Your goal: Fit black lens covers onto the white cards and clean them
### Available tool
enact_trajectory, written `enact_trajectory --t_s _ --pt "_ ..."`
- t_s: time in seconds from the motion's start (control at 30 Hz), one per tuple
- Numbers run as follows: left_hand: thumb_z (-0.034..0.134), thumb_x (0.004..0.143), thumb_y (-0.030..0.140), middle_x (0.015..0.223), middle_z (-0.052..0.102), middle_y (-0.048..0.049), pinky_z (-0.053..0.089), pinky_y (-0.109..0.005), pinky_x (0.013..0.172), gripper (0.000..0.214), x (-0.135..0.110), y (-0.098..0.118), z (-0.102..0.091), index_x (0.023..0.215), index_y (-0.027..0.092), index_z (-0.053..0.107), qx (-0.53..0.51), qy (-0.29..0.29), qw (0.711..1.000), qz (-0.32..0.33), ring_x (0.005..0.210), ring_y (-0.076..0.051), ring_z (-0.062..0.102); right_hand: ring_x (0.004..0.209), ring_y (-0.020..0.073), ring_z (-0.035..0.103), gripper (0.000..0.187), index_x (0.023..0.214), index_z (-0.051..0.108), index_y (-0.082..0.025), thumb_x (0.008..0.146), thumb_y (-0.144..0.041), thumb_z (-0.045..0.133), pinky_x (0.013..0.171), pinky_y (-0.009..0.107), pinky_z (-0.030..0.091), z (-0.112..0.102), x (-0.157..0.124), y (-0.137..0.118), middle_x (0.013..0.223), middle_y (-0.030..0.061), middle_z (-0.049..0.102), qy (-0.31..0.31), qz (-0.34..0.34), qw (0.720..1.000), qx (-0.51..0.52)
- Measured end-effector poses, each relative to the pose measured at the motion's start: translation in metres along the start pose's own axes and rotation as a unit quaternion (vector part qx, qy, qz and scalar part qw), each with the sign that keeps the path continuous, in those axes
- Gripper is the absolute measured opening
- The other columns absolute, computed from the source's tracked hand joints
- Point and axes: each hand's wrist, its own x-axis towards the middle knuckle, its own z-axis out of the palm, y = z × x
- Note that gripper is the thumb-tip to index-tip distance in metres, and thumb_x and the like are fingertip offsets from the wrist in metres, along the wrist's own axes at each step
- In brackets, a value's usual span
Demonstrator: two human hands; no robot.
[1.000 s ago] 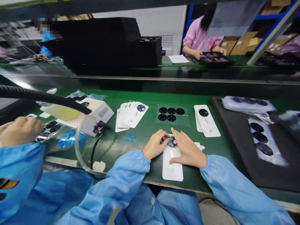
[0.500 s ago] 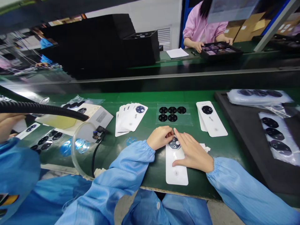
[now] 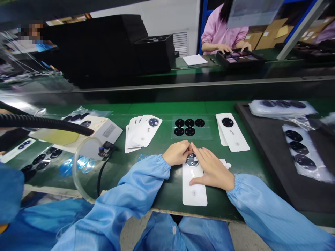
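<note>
Left hand: The left hand [image 3: 177,153] comes in from the left of the black camera-lens plate [image 3: 192,160], its fingers [image 3: 186,148] together and touching the plate's upper left edge.

Right hand: The right hand [image 3: 213,170] lies flat across the white backing card [image 3: 194,190], its fingers [image 3: 199,152] close together and reaching the plate's right side. Whether either hand grips the plate or only touches it cannot be told from this view.

Plate: It sits near the top of the card, between both hands, close to the bench's [image 3: 167,195] front edge.

Things about it: Beyond the hands lie a fan of white cards [image 3: 142,130], a clear sheet of black octagonal plates [image 3: 190,127] and a pair of white cards [image 3: 231,132]. A black foam mat [image 3: 261,174] lies to the right, and a black hose [image 3: 44,121] runs above a white box [image 3: 104,131] on the left.

Risk: Uneven finger pressure could skew the plate on the card. Bare fingertips could mark its lenses, and a sleeve cuff could catch the card and shift it.
</note>
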Motion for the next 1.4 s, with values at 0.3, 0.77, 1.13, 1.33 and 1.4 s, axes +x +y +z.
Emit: enact_trajectory --t_s 0.3,0.77,1.13,1.33,1.4 --pt "0.053 0.092 0.023 0.096 0.059 -0.0048 0.051 -0.030 0.071 0.012 -0.015 0.018 0.013 0.096 0.013 0.057 0.123 0.051 0.991 -0.006 0.088 -0.016 0.058 0.121 0.0347 0.050 0.139 0.150 -0.014 -0.012 0.059 -0.075 0.070 0.110 0.056 0.031 0.001 0.000 0.000 0.132 0.0194 0.050 0.003 0.011 1.000 -0.003" --pt "0.038 0.091 0.013 0.086 0.056 -0.0055 0.043 -0.031 0.063 0.012 -0.043 0.031 0.010 0.085 0.018 0.047 0.104 0.083 0.988 0.075 0.079 -0.020 0.054 0.119 0.0332 0.051 0.141 0.149 -0.014 -0.010 0.058 -0.075 0.071 0.110 0.054 0.031 0.003 -0.001 0.001 0.127 0.0180 0.054 0.000 0.021 1.000 -0.008" --pt "0.033 0.095 0.015 0.090 0.057 -0.0015 0.049 -0.022 0.071 0.013 -0.100 0.037 0.008 0.086 0.021 0.041 -0.074 0.212 0.973 -0.054 0.081 -0.011 0.058 0.124 0.0338 0.046 0.123 0.149 0.013 -0.007 0.063 -0.077 0.065 0.112 0.053 0.029 -0.001 -0.001 -0.002 0.132 0.0203 0.050 -0.012 0.012 0.999 -0.032" --pt "0.045 0.092 0.025 0.079 0.060 -0.0014 0.049 -0.020 0.055 0.009 -0.123 -0.027 -0.007 0.094 0.019 0.052 -0.054 0.335 0.914 -0.224 0.070 -0.013 0.062 0.127 0.0342 0.044 0.100 0.138 0.039 -0.010 0.067 -0.074 0.065 0.111 0.055 0.030 -0.002 -0.002 -0.002 0.135 0.0211 0.049 -0.023 0.003 0.999 -0.045" --pt "0.051 0.087 0.025 0.075 0.060 -0.0012 0.048 -0.023 0.054 0.012 -0.130 -0.052 -0.010 0.096 0.018 0.055 -0.022 0.354 0.897 -0.263 0.065 -0.015 0.061 0.128 0.0347 0.043 0.096 0.136 0.042 -0.010 0.067 -0.073 0.065 0.111 0.055 0.030 -0.002 -0.002 -0.002 0.135 0.0216 0.049 -0.023 0.001 0.999 -0.048"
